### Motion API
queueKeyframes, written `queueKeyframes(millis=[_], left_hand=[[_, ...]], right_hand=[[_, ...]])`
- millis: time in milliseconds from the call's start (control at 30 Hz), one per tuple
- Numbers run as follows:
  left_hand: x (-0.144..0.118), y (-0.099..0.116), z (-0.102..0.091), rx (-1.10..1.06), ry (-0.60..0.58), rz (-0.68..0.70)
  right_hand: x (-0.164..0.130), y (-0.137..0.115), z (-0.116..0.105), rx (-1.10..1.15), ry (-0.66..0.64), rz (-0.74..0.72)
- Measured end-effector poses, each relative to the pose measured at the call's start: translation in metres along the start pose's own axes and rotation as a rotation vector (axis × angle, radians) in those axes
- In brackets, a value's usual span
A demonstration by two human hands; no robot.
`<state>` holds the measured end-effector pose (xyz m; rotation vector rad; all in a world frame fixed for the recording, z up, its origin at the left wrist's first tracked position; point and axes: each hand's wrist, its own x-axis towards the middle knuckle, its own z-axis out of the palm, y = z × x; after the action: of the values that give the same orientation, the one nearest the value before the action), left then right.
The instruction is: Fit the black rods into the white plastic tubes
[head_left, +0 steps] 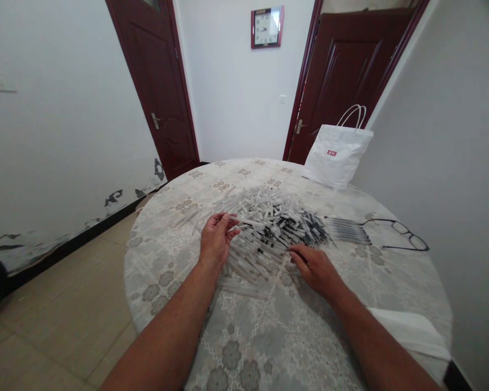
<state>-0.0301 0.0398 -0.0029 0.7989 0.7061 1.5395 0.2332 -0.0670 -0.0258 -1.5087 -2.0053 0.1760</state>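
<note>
My left hand (217, 239) is closed in a pinch on one end of a translucent white pen barrel (244, 221), which points right over the pile. In my right hand (315, 267), the fingertips are pressed together on a thin dark stick that looks like a pen refill (283, 243), its far end angled up and left toward the barrel. Barrel and refill appear apart. Between and beyond my hands spreads a heap of white pen caps (275, 203), with dark refill-like pieces (315, 228) at its right side. Loose translucent barrels (246, 260) lie nearest me.
A row of pens (348, 231) lies right of the heap, touching or close to black-framed glasses (407, 233). A white bag (338, 155) stands at the back right. White cloth or paper (411, 331) lies at the right edge of the round table with patterned tablecloth (236, 336).
</note>
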Motion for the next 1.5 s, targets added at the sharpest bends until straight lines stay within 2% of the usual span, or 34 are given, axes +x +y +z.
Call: queueKeyframes(millis=[633, 867, 1000, 1200, 1367, 1500], left_hand=[[-0.003, 0.01, 0.005, 0.221, -0.019, 0.079], [-0.005, 0.007, 0.005, 0.279, -0.035, 0.092], [-0.015, -0.001, 0.013, 0.309, -0.101, 0.03], [-0.031, -0.012, 0.024, 0.205, -0.212, -0.154], [-0.037, -0.015, 0.028, 0.157, -0.228, -0.213], [-0.039, -0.016, 0.029, 0.126, -0.222, -0.254]], right_hand=[[-0.002, 0.013, 0.001, -0.069, 0.061, -0.08], [0.0, 0.006, -0.005, -0.11, 0.039, -0.067], [0.0, -0.003, -0.006, -0.078, 0.025, -0.055], [-0.002, -0.017, 0.001, 0.06, 0.061, 0.004], [-0.002, -0.024, 0.006, 0.27, 0.106, 0.161], [-0.002, -0.026, 0.006, 0.312, 0.092, 0.202]])
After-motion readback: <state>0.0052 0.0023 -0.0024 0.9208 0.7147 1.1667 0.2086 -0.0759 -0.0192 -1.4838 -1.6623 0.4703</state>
